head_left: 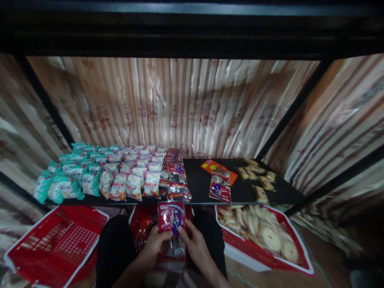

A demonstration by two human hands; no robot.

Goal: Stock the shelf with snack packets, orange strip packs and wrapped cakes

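The left hand [156,242] and right hand [194,241] grip a flat, rectangular, dark red plastic packet [168,214], their fingers clamped on its opposite sides. Ahead of the fingertips, similar red packets [176,173] lie on a flat black shelf [196,182], with puffy white plastic bags [134,184] ahead and left; right of the fingers, a red plastic basket [252,247] holds pale round discs [271,239]

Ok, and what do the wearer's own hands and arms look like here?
The left hand and right hand are bare, without gloves. The visible parts of the forearms show no sleeves; I can't make out any watch or band in the dim light.
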